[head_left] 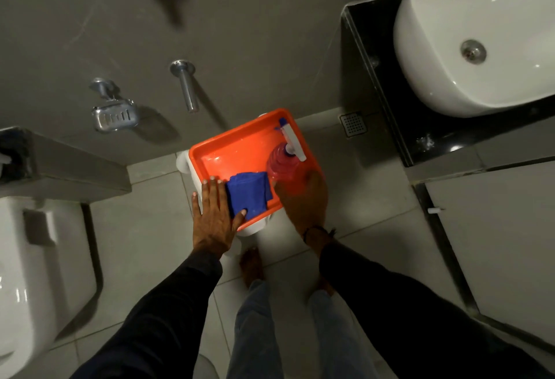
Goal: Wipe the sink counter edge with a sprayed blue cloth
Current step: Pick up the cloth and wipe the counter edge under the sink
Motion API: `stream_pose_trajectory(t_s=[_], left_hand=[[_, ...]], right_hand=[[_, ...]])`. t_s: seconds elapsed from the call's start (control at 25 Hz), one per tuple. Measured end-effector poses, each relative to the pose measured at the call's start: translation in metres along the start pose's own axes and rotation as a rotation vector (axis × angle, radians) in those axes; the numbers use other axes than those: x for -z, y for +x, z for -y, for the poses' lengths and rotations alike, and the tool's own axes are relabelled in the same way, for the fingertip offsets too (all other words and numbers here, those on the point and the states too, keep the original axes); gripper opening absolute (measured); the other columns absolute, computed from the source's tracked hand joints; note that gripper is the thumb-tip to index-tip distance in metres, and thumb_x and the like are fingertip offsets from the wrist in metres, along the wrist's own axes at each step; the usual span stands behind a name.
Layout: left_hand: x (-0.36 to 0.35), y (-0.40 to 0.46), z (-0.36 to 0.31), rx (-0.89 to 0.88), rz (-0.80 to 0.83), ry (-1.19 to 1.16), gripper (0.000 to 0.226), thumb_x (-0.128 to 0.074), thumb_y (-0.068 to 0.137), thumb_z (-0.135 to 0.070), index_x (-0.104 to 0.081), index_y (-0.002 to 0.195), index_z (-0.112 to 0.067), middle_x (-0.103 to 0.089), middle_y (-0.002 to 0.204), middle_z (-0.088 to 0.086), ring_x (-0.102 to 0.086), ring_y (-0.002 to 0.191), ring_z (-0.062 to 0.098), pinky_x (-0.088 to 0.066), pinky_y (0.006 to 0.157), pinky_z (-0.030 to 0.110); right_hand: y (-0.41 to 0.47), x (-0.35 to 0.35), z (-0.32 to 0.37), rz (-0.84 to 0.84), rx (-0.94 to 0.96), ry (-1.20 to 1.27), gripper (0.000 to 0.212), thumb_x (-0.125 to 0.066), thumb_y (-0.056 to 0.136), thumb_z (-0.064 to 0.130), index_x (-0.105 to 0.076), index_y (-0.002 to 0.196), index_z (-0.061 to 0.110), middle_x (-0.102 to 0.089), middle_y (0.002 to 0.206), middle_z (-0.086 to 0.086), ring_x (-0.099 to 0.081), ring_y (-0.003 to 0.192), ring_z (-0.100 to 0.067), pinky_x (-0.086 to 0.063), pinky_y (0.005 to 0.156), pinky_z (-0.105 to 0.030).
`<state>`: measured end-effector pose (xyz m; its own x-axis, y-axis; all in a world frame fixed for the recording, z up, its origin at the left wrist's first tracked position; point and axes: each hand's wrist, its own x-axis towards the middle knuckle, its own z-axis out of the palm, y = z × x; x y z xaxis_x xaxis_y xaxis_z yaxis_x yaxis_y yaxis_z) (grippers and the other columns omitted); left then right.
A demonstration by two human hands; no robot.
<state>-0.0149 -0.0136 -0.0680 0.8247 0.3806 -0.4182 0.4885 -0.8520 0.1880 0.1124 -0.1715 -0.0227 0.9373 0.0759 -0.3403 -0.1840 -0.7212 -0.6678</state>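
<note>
An orange tray (231,153) rests on a white stool in front of me. A folded blue cloth (247,194) lies in its near part. My left hand (214,216) lies flat at the tray's near left edge, thumb on the cloth, fingers spread. A red spray bottle (283,165) with a white and blue trigger head stands in the tray's right side. My right hand (304,198) wraps around the bottle's near side. The white basin (468,33) sits on a black counter (435,141) at the upper right.
A toilet (39,273) stands at the left. A chrome soap dish (115,116) and a chrome peg (186,84) stick out of the grey wall. A floor drain (353,124) lies beside the counter. My bare feet (252,267) stand on the floor tiles below the tray.
</note>
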Motion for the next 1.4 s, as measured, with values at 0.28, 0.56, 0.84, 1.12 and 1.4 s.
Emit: stream_pose_trajectory(t_s=[0.28,0.56,0.84,1.12,1.4], left_hand=[[0.017,0.054,-0.001,-0.176,0.089,0.124,0.070,-0.045,0.099,-0.031,-0.020,0.154,0.005,-0.046,0.150,0.026,-0.044,0.139,0.042,-0.012,0.128,0.053],[0.034,0.075,-0.005,0.009,0.152,-0.302,0.035,-0.070,0.082,-0.015,-0.060,0.112,0.001,-0.061,0.119,0.024,-0.059,0.108,0.041,-0.047,0.085,0.040],[0.093,0.020,-0.022,0.368,0.165,-1.055,0.017,-0.071,0.081,0.002,-0.060,0.084,-0.012,-0.063,0.082,0.009,-0.059,0.075,0.021,-0.053,0.065,0.025],[0.120,-0.048,-0.123,0.406,0.349,-1.292,0.021,-0.063,0.088,-0.004,-0.061,0.105,-0.015,-0.065,0.097,0.009,-0.060,0.089,0.025,-0.048,0.076,0.032],[0.118,-0.049,-0.271,0.259,0.322,-1.327,0.040,-0.061,0.093,-0.005,-0.057,0.132,0.004,-0.063,0.110,0.018,-0.059,0.097,0.028,-0.050,0.089,0.040]], right_hand=[[0.000,-0.049,0.004,0.198,0.168,-0.469,0.044,-0.068,0.086,0.050,-0.069,0.101,0.010,-0.073,0.101,-0.012,-0.067,0.100,-0.033,-0.051,0.088,-0.039],[0.014,-0.063,0.004,0.331,0.012,-0.327,0.032,-0.074,0.085,0.029,-0.068,0.109,0.009,-0.072,0.109,-0.012,-0.067,0.106,-0.035,-0.054,0.089,-0.041],[-0.013,0.000,0.014,0.384,-0.042,0.089,0.011,-0.079,0.085,0.013,-0.069,0.083,0.010,-0.072,0.088,-0.013,-0.066,0.084,-0.027,-0.052,0.079,-0.033],[-0.023,0.129,-0.019,0.674,-0.338,0.300,0.022,-0.081,0.080,0.022,-0.058,0.079,0.022,-0.065,0.089,0.006,-0.057,0.090,-0.013,-0.046,0.085,-0.034],[0.017,0.270,-0.074,0.555,-0.359,0.489,0.041,-0.083,0.082,0.019,-0.066,0.116,0.003,-0.075,0.115,-0.015,-0.072,0.106,-0.028,-0.060,0.081,-0.037]])
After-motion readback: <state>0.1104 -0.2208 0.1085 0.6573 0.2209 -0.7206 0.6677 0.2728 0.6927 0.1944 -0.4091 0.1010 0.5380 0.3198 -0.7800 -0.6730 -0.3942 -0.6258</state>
